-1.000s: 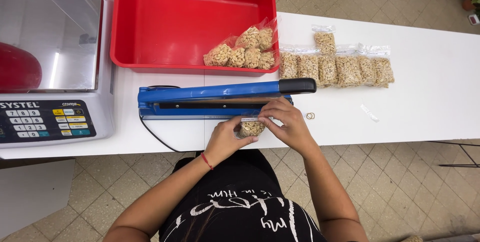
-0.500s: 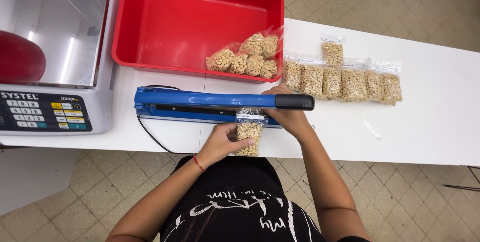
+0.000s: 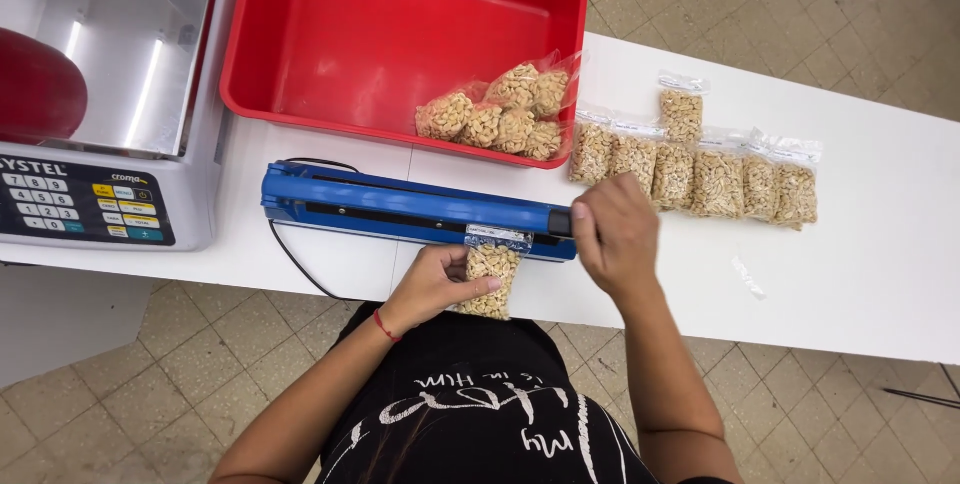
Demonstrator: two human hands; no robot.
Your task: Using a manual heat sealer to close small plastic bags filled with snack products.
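A small clear bag of nuts (image 3: 491,277) is held in the grip of the left hand (image 3: 432,284), the fingers being closed around its lower part and the thumb laid across its front. The top edge of this bag is placed under the closed arm of the blue heat sealer (image 3: 410,210), while the rest of the bag hangs over the near edge of the white tabletop (image 3: 860,274). The grip of the right hand (image 3: 613,232) is closed on the black end of the sealer arm, which is pressed down from above. A black cable (image 3: 290,256) is seen at the left end of the sealer, running over the tabletop edge. Behind the sealer a red plastic tub (image 3: 330,34) is standing, and a heap of filled bags (image 3: 500,114) is lying in its near right corner. To the right of the tub, a row of sealed nut bags (image 3: 700,169) is laid flat on the tabletop, close beside each other. At the far left a weighing scale (image 3: 90,144) with a steel plate and a keypad is placed, and a red rounded object (image 3: 35,84) is resting on the plate.
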